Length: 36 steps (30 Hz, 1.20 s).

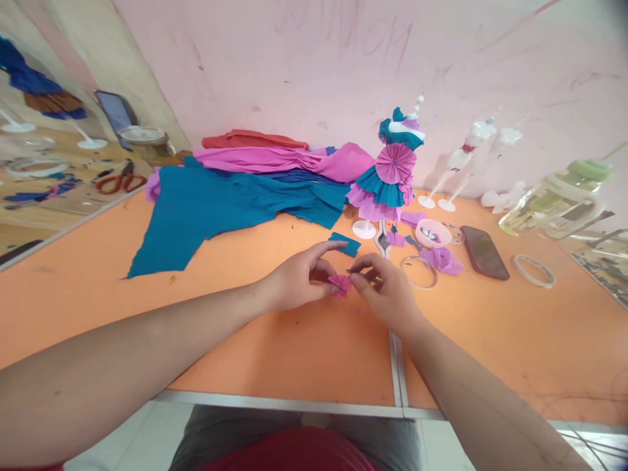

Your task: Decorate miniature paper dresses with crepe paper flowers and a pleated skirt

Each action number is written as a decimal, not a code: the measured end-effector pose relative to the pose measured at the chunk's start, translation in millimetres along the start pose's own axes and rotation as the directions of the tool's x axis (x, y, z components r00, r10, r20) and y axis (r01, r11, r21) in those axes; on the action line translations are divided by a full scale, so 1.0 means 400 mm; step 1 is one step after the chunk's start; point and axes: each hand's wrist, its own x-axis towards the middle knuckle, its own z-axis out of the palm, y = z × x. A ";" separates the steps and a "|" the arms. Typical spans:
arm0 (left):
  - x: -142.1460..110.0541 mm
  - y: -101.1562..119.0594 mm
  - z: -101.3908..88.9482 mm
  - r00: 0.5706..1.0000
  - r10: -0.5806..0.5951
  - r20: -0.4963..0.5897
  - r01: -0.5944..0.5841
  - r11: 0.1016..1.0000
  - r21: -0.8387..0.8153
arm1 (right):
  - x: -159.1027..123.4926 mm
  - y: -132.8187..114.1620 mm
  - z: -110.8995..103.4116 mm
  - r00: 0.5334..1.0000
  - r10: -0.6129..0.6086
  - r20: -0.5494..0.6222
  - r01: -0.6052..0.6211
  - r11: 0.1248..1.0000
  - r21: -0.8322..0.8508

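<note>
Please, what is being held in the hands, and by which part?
The left grip pinches the small pink pleated piece by its left edge. The right grip is close beside it; what it holds cannot be told.

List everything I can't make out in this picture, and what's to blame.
All in the head view:
- What, if anything, the right hand holds: its own fingers cover it.
- Part of the pink rosette: behind the left hand.
- The pink bowl's contents: too small.
- The top of the blue-and-brown dress: cut off by the left edge.
</note>
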 end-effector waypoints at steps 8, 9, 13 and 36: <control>0.009 -0.008 0.015 0.982 -0.174 -0.071 0.179 0.982 0.067 | -0.006 0.021 0.024 0.973 -0.208 0.097 0.230 0.887 -0.401; 0.007 -0.009 0.014 0.985 -0.159 -0.069 0.167 0.977 0.132 | -0.005 0.022 0.025 0.975 -0.183 0.122 0.218 0.883 -0.417; -0.009 -0.009 -0.002 0.996 -0.016 -0.084 0.059 0.834 0.549 | -0.004 0.021 0.026 0.975 -0.083 0.207 0.175 0.860 -0.479; 0.001 -0.009 -0.003 0.973 0.154 0.173 -0.231 0.588 0.775 | 0.011 0.015 0.023 0.939 -0.026 0.343 0.224 0.803 -0.552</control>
